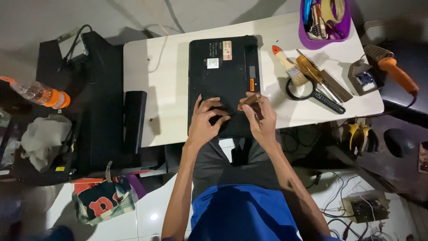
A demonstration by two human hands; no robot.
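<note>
Resting left hand (205,119) splayed, empty, on black laptop (224,76); right hand (260,117) gripping brown screwdriver (249,100).

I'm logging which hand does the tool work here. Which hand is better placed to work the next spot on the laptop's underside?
Probably the right hand: it already grips the brown-handled screwdriver with its tip over the black laptop. The left hand lies flat on the casing, holding it steady.
</note>
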